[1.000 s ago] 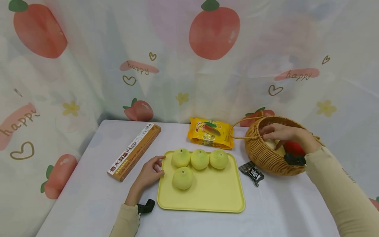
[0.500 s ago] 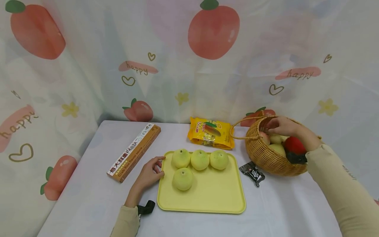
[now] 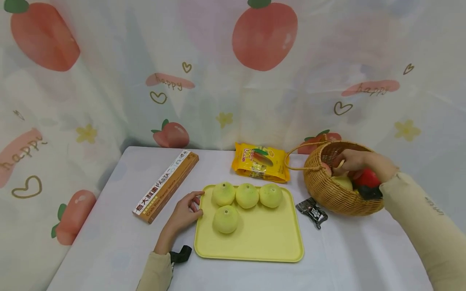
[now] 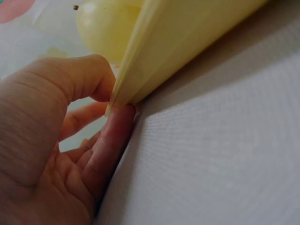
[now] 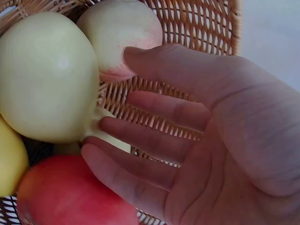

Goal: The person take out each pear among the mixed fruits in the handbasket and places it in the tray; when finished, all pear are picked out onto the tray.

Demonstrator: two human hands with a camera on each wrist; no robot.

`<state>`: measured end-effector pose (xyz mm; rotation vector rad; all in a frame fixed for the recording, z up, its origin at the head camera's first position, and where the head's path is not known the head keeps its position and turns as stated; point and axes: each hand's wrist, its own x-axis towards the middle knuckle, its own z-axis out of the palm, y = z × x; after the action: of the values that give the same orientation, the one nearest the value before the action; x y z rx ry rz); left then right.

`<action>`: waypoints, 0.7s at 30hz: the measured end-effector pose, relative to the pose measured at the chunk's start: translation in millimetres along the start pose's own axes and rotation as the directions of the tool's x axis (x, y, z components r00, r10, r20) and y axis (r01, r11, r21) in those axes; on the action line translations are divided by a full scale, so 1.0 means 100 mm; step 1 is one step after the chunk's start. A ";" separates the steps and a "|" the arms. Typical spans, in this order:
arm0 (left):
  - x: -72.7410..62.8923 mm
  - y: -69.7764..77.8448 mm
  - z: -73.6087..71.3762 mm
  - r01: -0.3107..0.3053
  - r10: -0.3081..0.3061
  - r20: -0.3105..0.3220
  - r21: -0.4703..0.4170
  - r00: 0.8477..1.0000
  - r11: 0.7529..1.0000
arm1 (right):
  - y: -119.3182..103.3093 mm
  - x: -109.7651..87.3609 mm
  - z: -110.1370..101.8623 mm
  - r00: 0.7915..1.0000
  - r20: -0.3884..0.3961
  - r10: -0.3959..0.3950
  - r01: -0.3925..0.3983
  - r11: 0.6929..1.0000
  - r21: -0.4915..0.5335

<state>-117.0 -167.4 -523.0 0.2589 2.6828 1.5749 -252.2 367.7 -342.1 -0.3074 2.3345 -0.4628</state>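
At the left edge of the yellow tray, my left hand pinches the rim; in the left wrist view the thumb lies over it and a finger beneath. Several round yellow-green fruits sit on this tray. My right hand reaches into the wicker basket. In the right wrist view its fingers are extended and slightly bent, at the narrow neck of a pale green gourd-like fruit. The thumb overlaps a pinkish-white peach. A red fruit and a yellow fruit lie close by.
A yellow candy bag lies behind the tray, near the basket's handle. Between tray and basket is a small black packet. A long pasta box lies at the left. A printed curtain hangs behind the table.
My right hand rose slightly in the basket, then dipped lower among the fruit, where a pale stem-like part now shows beside its fingers. The left hand keeps its place at the tray.
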 end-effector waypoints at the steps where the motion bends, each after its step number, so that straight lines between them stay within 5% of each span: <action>1: 0.00 0.01 0.00 -0.005 0.005 0.001 -0.002 1.000 1.000 | 0.00 -0.01 -0.01 1.000 0.013 0.007 -0.007 1.000 0.000; 8: 0.03 0.01 0.02 -0.006 0.006 0.001 -0.002 1.000 1.000 | 0.03 -0.03 -0.03 0.986 0.113 0.119 -0.121 0.993 0.010; 15: 0.01 -0.01 0.03 0.012 -0.012 0.015 0.013 1.000 1.000 | 0.12 0.10 0.07 0.966 0.236 0.107 -0.107 0.994 -0.014; 21: 0.00 0.01 0.00 0.011 -0.011 0.012 0.012 1.000 1.000 | 0.11 0.12 0.11 0.958 0.250 0.138 -0.148 0.989 0.021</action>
<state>-116.8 -167.1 -522.1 0.2522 2.6808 1.5503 -254.5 370.9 -361.7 -0.1650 2.0839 -0.3757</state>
